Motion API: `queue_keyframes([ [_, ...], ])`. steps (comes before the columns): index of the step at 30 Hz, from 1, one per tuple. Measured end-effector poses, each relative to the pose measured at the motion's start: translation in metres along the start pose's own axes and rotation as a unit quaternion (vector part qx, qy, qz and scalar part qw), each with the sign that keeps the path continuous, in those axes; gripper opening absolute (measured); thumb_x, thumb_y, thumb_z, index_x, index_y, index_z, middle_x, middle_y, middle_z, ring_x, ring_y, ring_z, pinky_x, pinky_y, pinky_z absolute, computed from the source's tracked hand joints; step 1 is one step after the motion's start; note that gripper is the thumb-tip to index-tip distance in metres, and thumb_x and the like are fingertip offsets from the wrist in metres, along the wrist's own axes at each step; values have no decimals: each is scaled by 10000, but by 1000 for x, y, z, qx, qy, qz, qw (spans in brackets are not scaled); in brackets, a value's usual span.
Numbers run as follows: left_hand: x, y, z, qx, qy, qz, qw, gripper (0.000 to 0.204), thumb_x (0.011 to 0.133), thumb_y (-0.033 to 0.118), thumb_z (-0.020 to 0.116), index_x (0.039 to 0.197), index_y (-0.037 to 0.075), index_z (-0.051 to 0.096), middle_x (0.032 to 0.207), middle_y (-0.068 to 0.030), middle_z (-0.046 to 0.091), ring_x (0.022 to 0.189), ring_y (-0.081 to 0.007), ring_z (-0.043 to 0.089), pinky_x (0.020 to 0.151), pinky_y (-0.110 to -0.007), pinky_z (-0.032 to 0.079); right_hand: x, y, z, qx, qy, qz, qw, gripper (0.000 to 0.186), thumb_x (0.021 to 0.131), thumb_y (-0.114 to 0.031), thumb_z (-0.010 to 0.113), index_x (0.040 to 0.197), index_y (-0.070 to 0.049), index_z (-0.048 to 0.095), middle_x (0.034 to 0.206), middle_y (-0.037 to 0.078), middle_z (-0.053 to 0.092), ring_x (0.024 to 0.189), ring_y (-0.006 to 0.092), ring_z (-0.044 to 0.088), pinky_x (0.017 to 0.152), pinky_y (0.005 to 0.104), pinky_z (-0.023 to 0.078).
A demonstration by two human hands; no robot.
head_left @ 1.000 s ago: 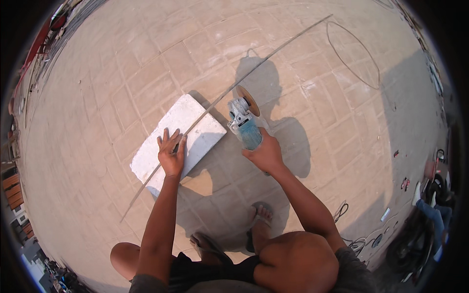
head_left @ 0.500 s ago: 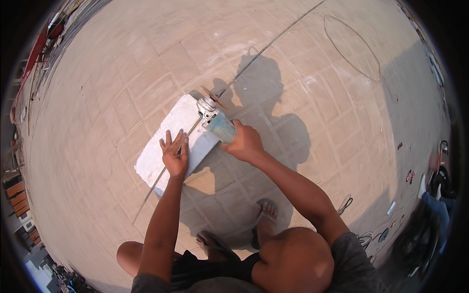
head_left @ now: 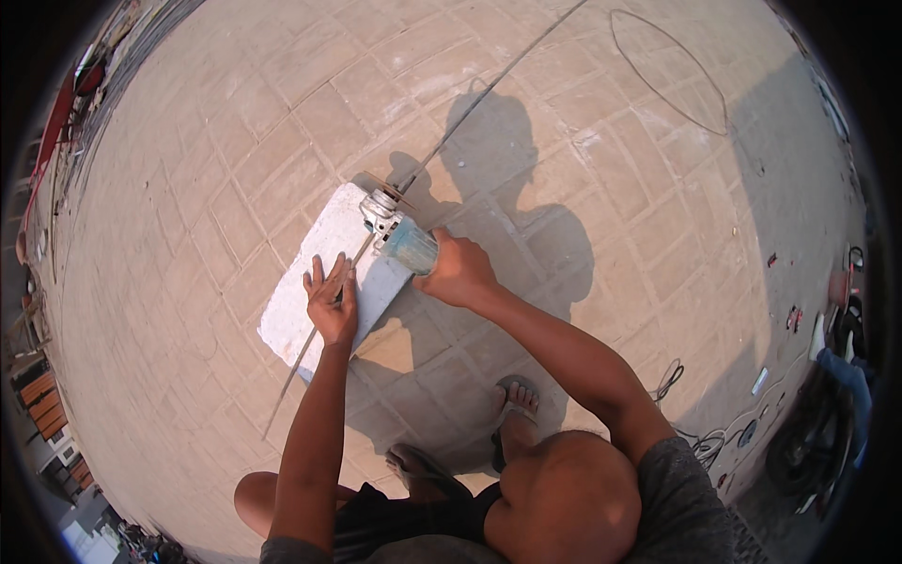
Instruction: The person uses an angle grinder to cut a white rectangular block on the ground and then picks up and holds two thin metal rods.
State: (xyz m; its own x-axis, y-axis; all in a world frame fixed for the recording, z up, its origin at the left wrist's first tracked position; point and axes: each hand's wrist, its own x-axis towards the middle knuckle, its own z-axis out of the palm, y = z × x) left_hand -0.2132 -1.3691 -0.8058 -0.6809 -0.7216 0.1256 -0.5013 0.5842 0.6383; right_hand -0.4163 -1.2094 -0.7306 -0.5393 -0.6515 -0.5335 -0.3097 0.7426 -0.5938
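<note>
My left hand (head_left: 331, 305) holds the thin metal rod (head_left: 507, 70) down on a white rectangular block (head_left: 299, 282), some fingers spread, thumb and forefinger at the rod. My right hand (head_left: 458, 268) is closed round the blue-green body of an angle grinder (head_left: 409, 249), just right of my left hand. The grinder's brown disc (head_left: 399, 197) sits at the rod near the block's far corner; whether it touches the rod I cannot tell. The rod runs diagonally beyond both ends of the block, over paving (head_left: 235, 188). My sandalled feet are below the block.
A wire loop (head_left: 667, 70) lies at upper right, coiled cables (head_left: 705, 446) at lower right. Someone's jeans-clad leg (head_left: 846, 376) and dark clutter show at the right rim. Long rods, red material (head_left: 52, 141) and wooden slats (head_left: 45, 404) line the left rim.
The grinder in my right hand has swung left from beside the block onto the rod at the block's far corner. My left hand stays on the rod. The view has shifted slightly.
</note>
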Motion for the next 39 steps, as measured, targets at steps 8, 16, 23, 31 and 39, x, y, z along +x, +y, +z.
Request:
queue_keyframes([
  [8, -1, -3, 0, 5, 1, 1, 1000, 228, 976, 158, 699, 1180, 139, 797, 1285, -60, 736, 1459, -351, 476, 1262, -556, 190, 5, 4, 2, -2, 9, -21, 1000, 788, 699, -349, 836, 1324, 44, 561, 1029, 229, 741, 1005, 393, 719, 883, 448, 578],
  [16, 0, 0, 0, 5, 5, 9, 1000, 219, 970, 156, 706, 1167, 143, 801, 1282, -56, 738, 1463, -345, 472, 1260, -563, 188, 9, 3, 2, -15, -3, -3, 1000, 760, 681, -343, 823, 1306, 19, 589, 1006, 211, 747, 978, 378, 730, 859, 442, 585],
  [23, -1, -4, 0, 28, 9, 25, 999, 225, 972, 152, 703, 1176, 156, 797, 1286, -27, 739, 1454, -349, 482, 1253, -571, 202, 11, 2, 6, -28, 5, -7, 1000, 723, 676, -344, 821, 1268, 9, 605, 1003, 211, 746, 972, 381, 730, 855, 450, 586],
  [31, -2, -3, -1, 47, 5, 43, 998, 249, 981, 124, 691, 1214, 148, 775, 1300, -51, 730, 1448, -364, 486, 1242, -578, 218, 12, 2, 6, -40, 13, -9, 999, 667, 675, -345, 821, 1208, -1, 615, 1014, 220, 741, 973, 399, 722, 850, 467, 584],
  [39, 0, -2, 1, 53, 14, 44, 998, 217, 957, 130, 731, 1161, 163, 797, 1273, -19, 744, 1438, -352, 501, 1249, -581, 212, 10, -1, 3, -38, 13, -2, 999, 694, 685, -355, 825, 1241, 1, 609, 1036, 226, 738, 995, 398, 717, 867, 467, 579],
])
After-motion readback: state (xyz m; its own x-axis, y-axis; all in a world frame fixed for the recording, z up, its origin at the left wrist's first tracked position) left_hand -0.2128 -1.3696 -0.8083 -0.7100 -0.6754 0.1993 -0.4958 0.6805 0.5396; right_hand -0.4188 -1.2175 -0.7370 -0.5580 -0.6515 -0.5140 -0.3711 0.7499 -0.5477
